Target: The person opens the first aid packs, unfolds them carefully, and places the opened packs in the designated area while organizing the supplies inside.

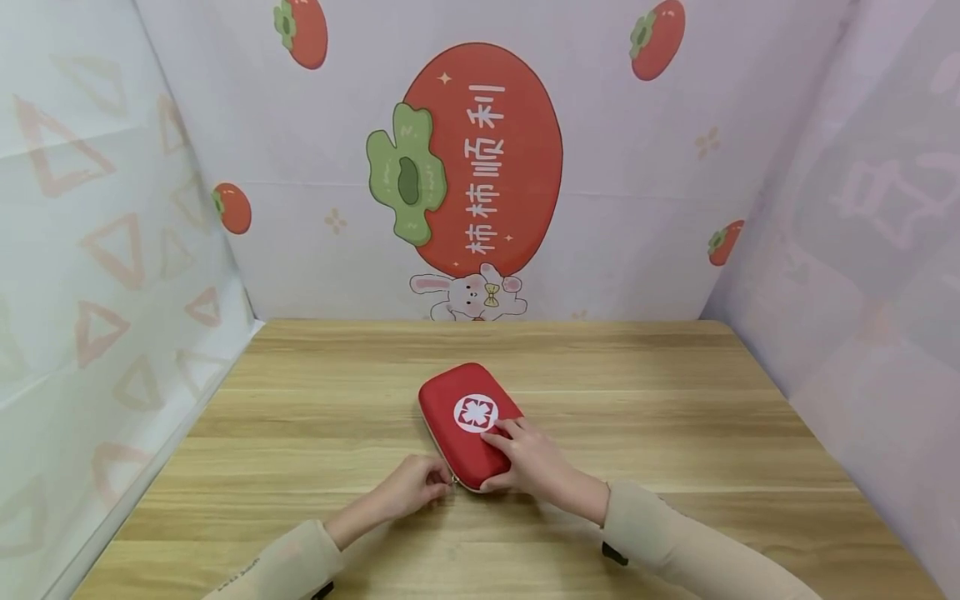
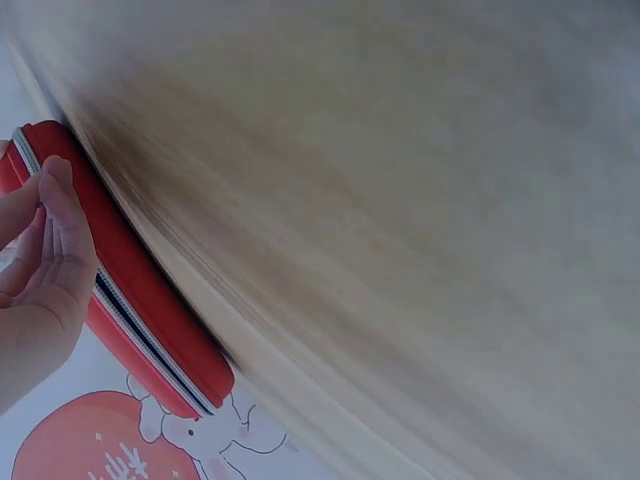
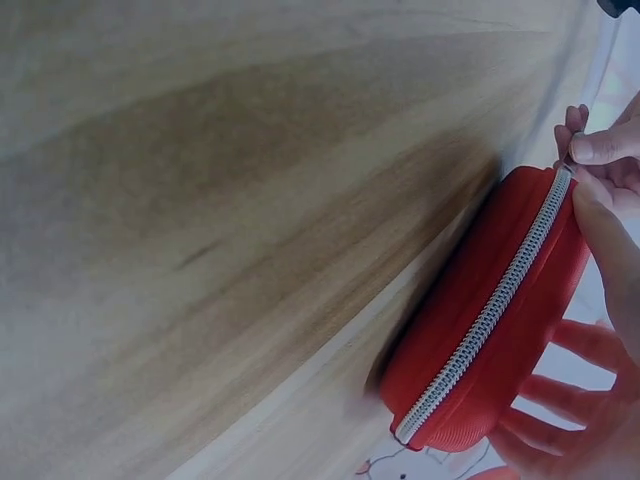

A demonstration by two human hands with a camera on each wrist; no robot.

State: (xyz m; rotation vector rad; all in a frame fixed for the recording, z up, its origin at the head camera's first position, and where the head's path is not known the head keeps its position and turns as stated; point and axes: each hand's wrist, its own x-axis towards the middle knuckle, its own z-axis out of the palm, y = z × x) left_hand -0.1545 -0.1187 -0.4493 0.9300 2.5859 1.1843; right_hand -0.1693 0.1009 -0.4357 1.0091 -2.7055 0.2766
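A red zippered first-aid case (image 1: 450,396) with a round white cross emblem lies flat on the table, tilted at an angle. My left hand (image 1: 412,486) is at its near left corner, thumb and fingertips pinching the zipper pull (image 1: 454,479). My right hand (image 1: 536,462) holds the case's near right part, with its thumb at the near edge and fingers spread over the lid. In the left wrist view, a dark gap parts the zipper teeth (image 2: 140,330) along one side. The teeth (image 3: 490,310) in the right wrist view are joined.
The wooden table (image 1: 637,367) extends around the case on all sides. A white backdrop (image 1: 600,167) with persimmon and rabbit prints rises behind it. Patterned side curtains (image 1: 112,250) flank the table at left and right.
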